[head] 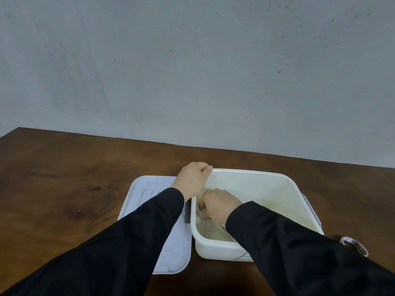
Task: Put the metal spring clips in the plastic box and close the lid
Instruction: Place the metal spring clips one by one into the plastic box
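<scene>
Box [252, 180] steadied at far-left corner by left hand [193, 181], closed on rim. Right hand [220, 205] closed on clip [206, 223] inside — snagging likely on release; another clip [353, 244] outside, near right, could be missed.

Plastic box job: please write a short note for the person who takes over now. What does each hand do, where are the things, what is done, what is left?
Left hand: grips the far left corner of the plastic box rim, steadying it.
Right hand: inside the box at its left wall, closed on a metal spring clip.
More wire clips already lie on the box floor.
One coiled clip is on the table, right of the box, partly hidden by the right sleeve.
Lid: off, flat on the table, left of the box.
Left: release the held clip, put in the outside one, close the lid.
</scene>
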A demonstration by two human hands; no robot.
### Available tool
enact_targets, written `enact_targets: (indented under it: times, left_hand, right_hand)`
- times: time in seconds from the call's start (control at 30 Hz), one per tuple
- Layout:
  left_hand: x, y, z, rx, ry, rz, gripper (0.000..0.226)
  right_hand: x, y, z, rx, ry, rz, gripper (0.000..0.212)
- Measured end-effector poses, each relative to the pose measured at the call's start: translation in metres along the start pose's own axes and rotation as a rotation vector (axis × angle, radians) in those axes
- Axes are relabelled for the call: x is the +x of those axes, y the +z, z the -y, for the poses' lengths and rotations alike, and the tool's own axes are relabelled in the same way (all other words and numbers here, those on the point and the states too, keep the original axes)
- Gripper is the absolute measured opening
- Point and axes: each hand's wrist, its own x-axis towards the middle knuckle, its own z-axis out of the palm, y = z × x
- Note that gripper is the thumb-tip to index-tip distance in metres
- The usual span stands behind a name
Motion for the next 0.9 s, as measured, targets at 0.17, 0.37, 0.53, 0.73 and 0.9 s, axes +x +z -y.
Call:
enact_targets:
  times: [0.17, 0.37, 0.53, 0.73, 0.9]
  left_hand:
    - [-0.001, -0.002, -0.001, 0.007, 0.000, 0.008, 0.036]
    - [-0.003, -0.002, -0.005, 0.019, 0.008, -0.007, 0.043]
    - [0.000, -0.001, -0.001, 0.043, 0.039, 0.007, 0.035]
    - [0.004, 0.001, 0.004, 0.041, 0.071, -0.010, 0.033]
    - [0.005, 0.002, 0.005, 0.082, 0.087, -0.026, 0.039]
  right_hand:
    - [-0.009, -0.008, 0.001, -0.039, -0.009, -0.037, 0.021]
    - [-0.033, -0.040, -0.013, 0.084, -0.038, -0.344, 0.028]
    - [-0.063, -0.082, -0.078, 0.257, 0.065, -0.522, 0.046]
    - [-0.115, -0.095, -0.203, 0.388, 0.377, -0.565, 0.029]
    - [-0.145, -0.035, -0.279, 0.157, 0.647, -0.100, 0.050]
